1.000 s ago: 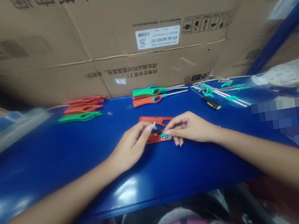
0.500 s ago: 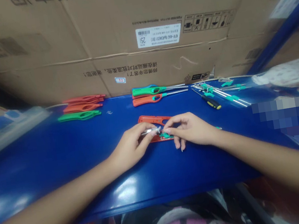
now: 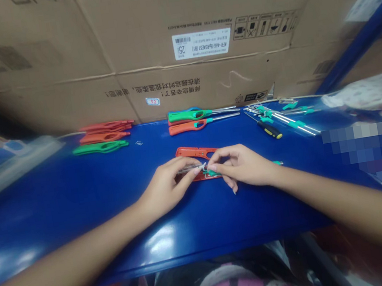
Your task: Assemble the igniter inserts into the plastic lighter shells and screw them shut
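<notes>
My left hand (image 3: 166,184) is closed around a clear lighter fuel tank (image 3: 187,168), its small fitted end pointing right. Thumb and forefinger of my right hand (image 3: 240,164) are pinched together at that end; whatever lies between them is too small to make out. Under both hands lies a red lighter shell half (image 3: 201,176), with a green part (image 3: 212,172) set in it. The metal tip (image 3: 278,163) of the rod shows beyond my right hand. Just behind rests another red shell half (image 3: 192,151), partly covered by my right fingers.
Red and green shells (image 3: 101,147) lie at the back left. Behind my hands are assembled lighters (image 3: 188,126). Metal rods with green parts (image 3: 289,120) and a black-and-yellow screwdriver (image 3: 270,129) lie back right. A cardboard wall (image 3: 78,93) closes off the blue table (image 3: 138,248).
The fuel tank has turned slightly within my left fingers. My right hand's lower fingers have drawn a little closer together. Other things have stayed where they were.
</notes>
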Motion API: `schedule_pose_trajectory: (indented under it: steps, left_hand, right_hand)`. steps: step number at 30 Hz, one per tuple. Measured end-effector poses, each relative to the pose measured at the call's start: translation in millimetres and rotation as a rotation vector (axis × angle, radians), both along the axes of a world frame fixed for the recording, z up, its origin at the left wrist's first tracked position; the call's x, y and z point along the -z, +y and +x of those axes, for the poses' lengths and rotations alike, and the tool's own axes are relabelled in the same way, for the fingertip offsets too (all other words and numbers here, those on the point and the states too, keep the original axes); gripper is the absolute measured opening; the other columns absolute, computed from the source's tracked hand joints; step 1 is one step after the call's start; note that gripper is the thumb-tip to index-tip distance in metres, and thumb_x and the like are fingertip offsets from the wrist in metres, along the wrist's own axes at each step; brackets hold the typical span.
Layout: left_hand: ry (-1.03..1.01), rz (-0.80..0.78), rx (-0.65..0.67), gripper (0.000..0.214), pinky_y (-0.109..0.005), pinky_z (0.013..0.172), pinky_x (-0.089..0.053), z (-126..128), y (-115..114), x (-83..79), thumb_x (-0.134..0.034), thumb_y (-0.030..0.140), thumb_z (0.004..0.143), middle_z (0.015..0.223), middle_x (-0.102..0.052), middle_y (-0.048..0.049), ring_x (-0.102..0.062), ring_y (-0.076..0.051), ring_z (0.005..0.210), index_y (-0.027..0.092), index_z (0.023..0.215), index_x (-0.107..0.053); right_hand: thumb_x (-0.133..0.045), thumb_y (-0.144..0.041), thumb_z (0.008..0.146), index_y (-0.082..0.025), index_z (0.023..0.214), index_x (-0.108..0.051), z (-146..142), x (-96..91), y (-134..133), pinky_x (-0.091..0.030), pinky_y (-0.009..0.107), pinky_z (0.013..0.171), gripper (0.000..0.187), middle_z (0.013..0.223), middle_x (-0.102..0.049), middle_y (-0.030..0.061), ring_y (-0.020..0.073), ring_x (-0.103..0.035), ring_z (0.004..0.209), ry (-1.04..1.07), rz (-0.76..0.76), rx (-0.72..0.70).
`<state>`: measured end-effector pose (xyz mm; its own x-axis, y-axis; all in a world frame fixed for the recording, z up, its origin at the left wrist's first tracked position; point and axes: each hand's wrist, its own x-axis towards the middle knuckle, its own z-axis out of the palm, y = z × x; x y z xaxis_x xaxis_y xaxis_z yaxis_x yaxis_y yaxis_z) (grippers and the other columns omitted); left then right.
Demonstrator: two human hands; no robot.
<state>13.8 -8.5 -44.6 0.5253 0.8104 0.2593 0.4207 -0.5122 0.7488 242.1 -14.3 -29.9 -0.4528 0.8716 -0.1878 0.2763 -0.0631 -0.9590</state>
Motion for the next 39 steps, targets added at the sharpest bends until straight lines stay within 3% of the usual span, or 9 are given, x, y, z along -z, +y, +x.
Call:
schedule_pose_trajectory:
  steps: [29,39]
  left_hand:
    - [0.003,0.022,0.032,0.023,-0.023,0.062,-0.044,1.1,-4.0,-1.5,-0.061,0.034,0.096,0.089,-0.073,-0.0017,-0.06,-0.012,0.068,0.022,0.107,-0.077]
    - [-0.015,-0.013,0.026,0.022,-0.021,0.062,-0.043,2.6,-5.1,-2.4,-0.062,0.033,0.096,0.087,-0.074,-0.0005,-0.06,-0.011,0.069,0.023,0.108,-0.078]
  right_hand:
    - [-0.069,-0.037,0.086,-0.013,0.091,-0.068,-0.7,3.2,-1.3,-0.049,0.021,0.044,0.024,0.048,-0.058,-0.0045,0.0088,-0.054,0.04,0.001,0.044,0.051]
    - [-0.068,-0.035,0.086,-0.013,0.091,-0.069,-1.1,2.9,-2.1,-0.049,0.021,0.044,0.023,0.048,-0.058,-0.0043,0.0087,-0.054,0.041,-0.003,0.051,0.045]
